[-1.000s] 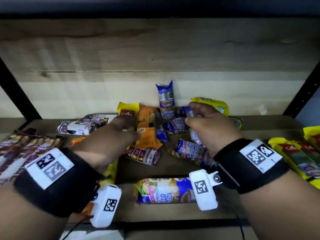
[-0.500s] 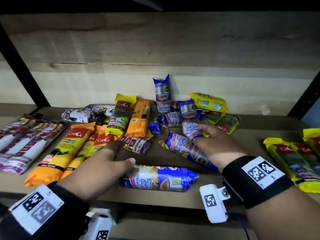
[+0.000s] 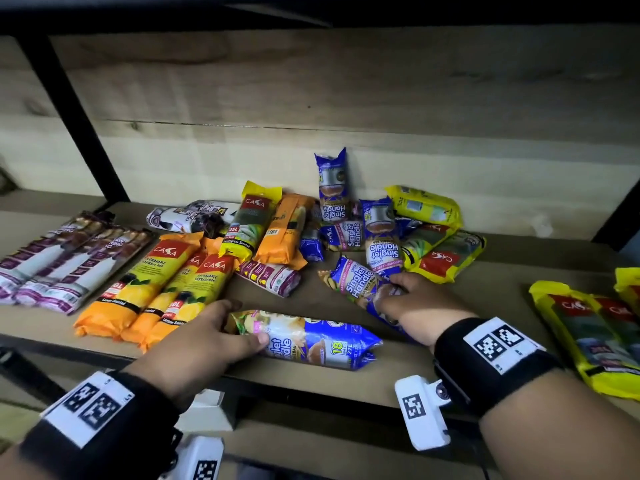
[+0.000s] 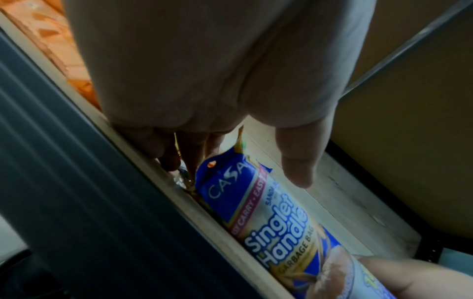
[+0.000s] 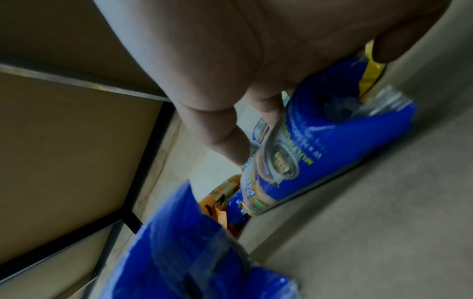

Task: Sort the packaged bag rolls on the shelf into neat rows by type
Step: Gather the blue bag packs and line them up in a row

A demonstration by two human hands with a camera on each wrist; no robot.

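Note:
A blue Singlet Handle pack (image 3: pixel 311 341) (image 4: pixel 276 214) lies crosswise near the shelf's front edge. My left hand (image 3: pixel 239 323) (image 4: pixel 243 165) holds its left end, thumb on top and fingers round the far side. A second blue Singlet Handle pack (image 3: pixel 356 285) (image 5: pixel 320 145) lies slanted just behind it. My right hand (image 3: pixel 391 292) (image 5: pixel 307 101) grips that pack's near end, with fingers on one side and thumb on the other. More blue packs (image 3: pixel 381 237) stand and lie in the mixed pile at the back.
Orange Casa packs (image 3: pixel 156 285) lie side by side left of centre, purple-and-white packs (image 3: pixel 52 268) further left. Yellow packs (image 3: pixel 588 327) lie at the right. Yellow and orange packs (image 3: pixel 277 230) mix into the back pile. Bare shelf board (image 3: pixel 485 289) shows at right; a black upright (image 3: pixel 69 109) stands left.
Both hands drew back from the rear pile toward the front. My left hand took the end of the front blue pack; my right hand slid down onto the slanted blue pack.

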